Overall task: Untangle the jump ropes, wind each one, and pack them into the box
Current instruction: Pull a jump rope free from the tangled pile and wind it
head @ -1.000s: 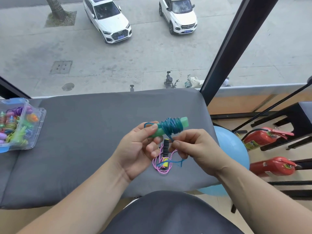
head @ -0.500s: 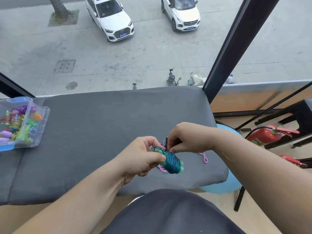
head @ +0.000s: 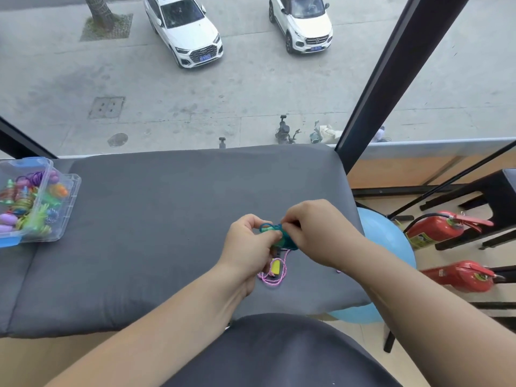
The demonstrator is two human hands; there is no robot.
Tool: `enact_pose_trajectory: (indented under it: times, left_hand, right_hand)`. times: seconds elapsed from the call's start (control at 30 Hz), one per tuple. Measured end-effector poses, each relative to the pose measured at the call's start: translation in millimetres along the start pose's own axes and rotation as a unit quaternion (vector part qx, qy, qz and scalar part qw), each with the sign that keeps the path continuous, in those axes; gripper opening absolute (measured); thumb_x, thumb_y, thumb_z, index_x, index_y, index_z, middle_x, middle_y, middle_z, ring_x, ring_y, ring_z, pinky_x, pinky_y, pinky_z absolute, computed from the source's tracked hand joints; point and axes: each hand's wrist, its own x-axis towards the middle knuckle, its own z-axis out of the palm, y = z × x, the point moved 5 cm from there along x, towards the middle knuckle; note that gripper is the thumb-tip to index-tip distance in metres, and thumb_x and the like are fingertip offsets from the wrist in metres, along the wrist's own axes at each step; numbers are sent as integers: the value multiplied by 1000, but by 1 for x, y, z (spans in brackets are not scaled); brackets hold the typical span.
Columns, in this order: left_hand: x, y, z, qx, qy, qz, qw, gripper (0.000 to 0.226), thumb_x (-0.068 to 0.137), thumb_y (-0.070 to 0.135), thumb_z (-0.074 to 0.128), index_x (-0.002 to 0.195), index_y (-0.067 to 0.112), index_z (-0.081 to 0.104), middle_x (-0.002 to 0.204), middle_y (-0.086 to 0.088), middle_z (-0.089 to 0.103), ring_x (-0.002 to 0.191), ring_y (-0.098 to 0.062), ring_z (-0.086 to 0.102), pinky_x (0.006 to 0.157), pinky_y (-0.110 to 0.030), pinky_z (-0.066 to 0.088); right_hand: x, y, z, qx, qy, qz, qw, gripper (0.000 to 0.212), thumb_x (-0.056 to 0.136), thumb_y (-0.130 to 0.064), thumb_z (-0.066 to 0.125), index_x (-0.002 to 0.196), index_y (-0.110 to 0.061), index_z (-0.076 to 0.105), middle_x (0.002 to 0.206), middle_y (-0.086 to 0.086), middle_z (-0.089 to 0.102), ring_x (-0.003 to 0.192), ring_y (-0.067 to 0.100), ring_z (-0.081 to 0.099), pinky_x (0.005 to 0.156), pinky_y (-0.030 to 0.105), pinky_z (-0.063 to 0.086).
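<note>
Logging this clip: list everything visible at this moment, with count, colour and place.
teal jump rope: one, teal cord wound into a bundle, held between both hands
pink jump rope: one, pink cord with a yellow handle, lying on the cushion under the hands
box: one, clear plastic, at the cushion's left edge, holding multicoloured ropes
cushion: one, grey, centre
ball: one, light blue, by the cushion's right edge
fire extinguishers: two, red, far right
cars: two, white, outside the window
left hand: grips the teal bundle
right hand: pinches its cord
</note>
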Motion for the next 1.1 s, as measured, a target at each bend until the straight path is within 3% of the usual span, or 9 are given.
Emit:
enact_pose_trajectory:
  times: [0.17, 0.3, 0.53, 0.63, 0.7, 0.8, 0.9, 1.0, 1.1]
  left_hand:
    - [7, 11, 11, -105, 14, -3, 994, 15, 94, -1, 58, 95, 10, 48, 54, -8, 48, 39, -15, 35, 44, -21, 27]
    - [1, 31, 14, -204, -12, 3, 979, 17, 97, 2, 58, 90, 14, 49, 59, -6, 52, 43, -11, 39, 41, -21, 31]
    - [-18, 42, 23, -317, -139, -47, 937, 10, 91, 10, 61, 90, 15, 52, 67, -6, 47, 38, -4, 35, 35, -16, 30]
    - [-31, 38, 25, -334, -218, -87, 913, 15, 82, 15, 65, 93, 15, 55, 65, -4, 45, 34, -2, 32, 33, -14, 29]
    - [-40, 37, 23, -286, -272, -99, 913, 16, 81, 13, 68, 94, 16, 60, 61, -5, 45, 32, -2, 30, 31, -15, 27]
    - [-52, 35, 18, -135, -341, -89, 926, 10, 83, 10, 67, 87, 17, 62, 57, -7, 44, 30, -4, 26, 33, -13, 23]
    - [-47, 29, 8, 16, -310, -63, 948, 18, 85, 4, 69, 86, 15, 54, 60, -9, 45, 32, -8, 26, 37, -14, 19]
    - [-33, 14, 1, 99, -237, -39, 966, 24, 90, -4, 64, 83, 15, 50, 63, -11, 48, 36, -11, 31, 39, -15, 18]
    - [-22, -5, -1, 142, -183, -31, 972, 25, 86, -4, 64, 80, 16, 50, 64, -10, 47, 41, -14, 34, 42, -18, 19]
  right_hand:
    - [-21, -1, -9, 60, 149, 10, 987, 16, 90, -20, 63, 81, -12, 74, 74, 3, 71, 72, 24, 62, 67, 38, 52]
    - [-39, 2, -16, 180, 231, 13, 956, 10, 88, -12, 71, 95, -13, 78, 79, -4, 74, 71, 11, 65, 68, 25, 52]
    - [-52, 23, 4, 512, 131, 80, 845, 8, 92, 2, 64, 90, 2, 71, 65, 8, 67, 53, 15, 58, 54, 25, 50]
    - [-48, 26, 15, 625, 2, 64, 778, 8, 87, -13, 72, 82, -6, 72, 63, 9, 60, 54, 18, 54, 55, 26, 48]
    - [-46, 25, 19, 647, -102, 42, 754, 15, 79, -19, 78, 83, -7, 70, 61, 10, 57, 51, 18, 53, 54, 27, 47]
    - [-39, 39, 16, 589, -190, 51, 784, 5, 77, -5, 72, 79, -1, 69, 64, 18, 59, 53, 23, 55, 54, 27, 46]
    - [-26, 45, 10, 476, -252, 64, 840, 11, 80, -18, 77, 83, -8, 75, 74, 30, 62, 65, 30, 55, 62, 31, 40]
    - [-11, 35, 7, 289, -274, 54, 916, 10, 86, -18, 77, 82, -10, 75, 67, 10, 68, 56, 16, 57, 56, 27, 48]
    - [3, 22, 10, 120, -245, 51, 961, 22, 80, -34, 80, 75, -13, 74, 64, 4, 67, 51, 12, 51, 56, 27, 46]
